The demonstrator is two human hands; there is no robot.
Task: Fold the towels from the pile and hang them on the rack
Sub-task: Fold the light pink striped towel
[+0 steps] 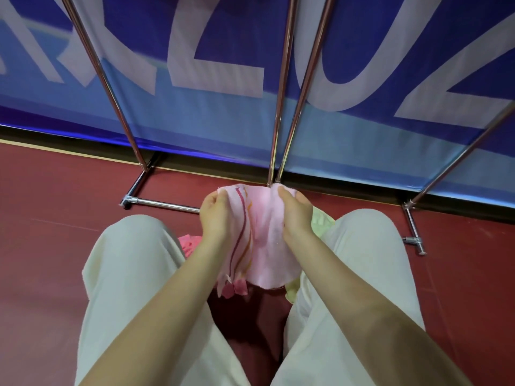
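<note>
A pale pink towel (pixel 264 243) with wavy red and orange stripes hangs between my hands above the floor, in front of my knees. My left hand (pixel 218 214) pinches its upper left corner. My right hand (pixel 295 211) grips the upper right corner. Under it lie a bright pink towel (pixel 191 243) on the left and a pale yellow-green towel (pixel 323 222) on the right, both mostly hidden. The chrome rack (pixel 281 115) stands just beyond, its poles rising out of view; its hanging bars do not show.
The rack's chrome feet (pixel 415 238) and low crossbar (pixel 164 204) rest on the dark red floor (pixel 55 232). A blue banner (pixel 217 51) with large pale letters closes off the back. My legs in cream trousers (pixel 133 288) flank the towels.
</note>
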